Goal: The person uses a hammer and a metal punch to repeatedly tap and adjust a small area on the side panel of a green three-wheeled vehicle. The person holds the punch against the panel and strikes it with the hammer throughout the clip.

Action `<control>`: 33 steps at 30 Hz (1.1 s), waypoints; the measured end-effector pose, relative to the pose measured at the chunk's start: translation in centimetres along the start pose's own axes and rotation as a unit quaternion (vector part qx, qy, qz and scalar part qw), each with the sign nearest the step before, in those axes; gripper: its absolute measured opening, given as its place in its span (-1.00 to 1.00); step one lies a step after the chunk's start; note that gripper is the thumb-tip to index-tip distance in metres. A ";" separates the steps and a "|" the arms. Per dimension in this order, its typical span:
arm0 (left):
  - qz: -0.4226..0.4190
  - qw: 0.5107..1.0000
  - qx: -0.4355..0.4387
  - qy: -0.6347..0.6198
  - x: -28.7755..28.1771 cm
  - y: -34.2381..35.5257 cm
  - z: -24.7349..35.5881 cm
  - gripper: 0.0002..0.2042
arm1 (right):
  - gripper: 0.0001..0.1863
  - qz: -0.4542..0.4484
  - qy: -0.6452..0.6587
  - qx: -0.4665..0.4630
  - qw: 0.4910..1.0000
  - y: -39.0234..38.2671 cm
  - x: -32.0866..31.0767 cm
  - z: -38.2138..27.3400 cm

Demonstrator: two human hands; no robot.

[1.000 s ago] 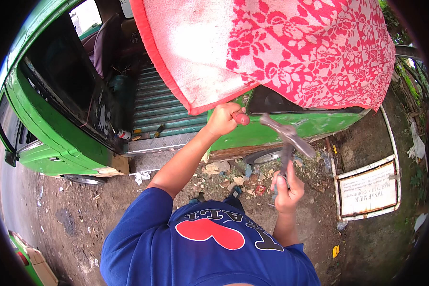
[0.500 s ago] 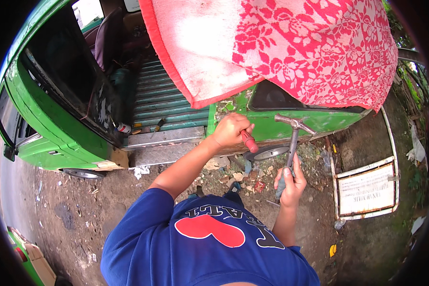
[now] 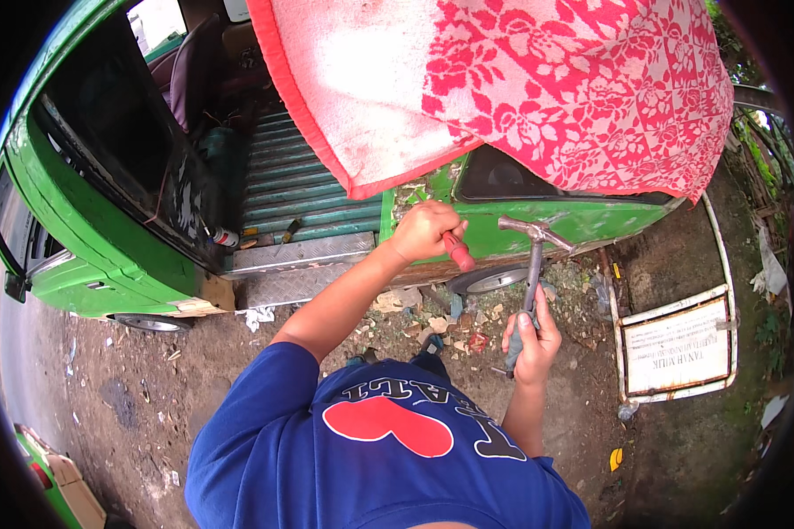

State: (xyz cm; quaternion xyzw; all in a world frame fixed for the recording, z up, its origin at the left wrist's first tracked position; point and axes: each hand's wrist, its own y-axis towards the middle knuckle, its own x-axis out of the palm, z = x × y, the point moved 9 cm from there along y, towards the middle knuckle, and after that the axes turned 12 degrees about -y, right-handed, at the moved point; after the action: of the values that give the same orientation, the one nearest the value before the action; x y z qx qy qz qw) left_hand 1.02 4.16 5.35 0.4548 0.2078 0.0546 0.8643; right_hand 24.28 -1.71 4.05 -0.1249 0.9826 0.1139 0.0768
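Note:
My left hand (image 3: 427, 231) is closed around a tool with a red handle (image 3: 459, 253); the handle's end sticks out toward the right, and the tool's working end is hidden behind my fist. That fist is up against the scraped green body panel (image 3: 483, 231) of a van, just below a patch of bare, flaking paint (image 3: 412, 190). In my right hand (image 3: 536, 342) is a hammer (image 3: 534, 273), gripped by its grey-wrapped handle with the thumb along it. The steel hammer head is raised, to the right of the red handle and apart from it.
A pink floral towel (image 3: 582, 97) drapes over the van's window and roof. Left of my hands lies the open doorway with a ribbed green floor (image 3: 309, 176) and a metal step (image 3: 304, 256). Rubble covers the ground by a wheel (image 3: 494, 280). A white framed sign (image 3: 677, 346) stands at right.
The hammer has shifted slightly left and its head has turned a little. My left fist has moved slightly up and left, still on the red-handled tool.

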 end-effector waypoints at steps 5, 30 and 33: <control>0.008 1.000 0.003 -0.002 0.1 0.2 -0.3 -0.73 | -0.44 -0.004 0.004 -0.009 1.000 0.1 -0.1 0.2; -0.006 1.000 -0.010 -0.019 1.3 1.6 -1.8 -0.74 | -0.45 0.018 0.028 0.027 0.999 0.9 -1.1 0.7; 0.003 1.000 -0.023 -0.016 1.0 1.6 -2.1 -0.75 | -0.45 0.011 0.014 0.017 1.000 1.2 -1.1 0.6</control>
State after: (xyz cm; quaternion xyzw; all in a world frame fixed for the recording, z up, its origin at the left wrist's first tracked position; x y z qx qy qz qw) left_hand 1.26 6.98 5.31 0.4361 0.1911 0.0542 0.8777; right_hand 25.08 -0.22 3.92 -0.1146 0.9866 0.0967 0.0636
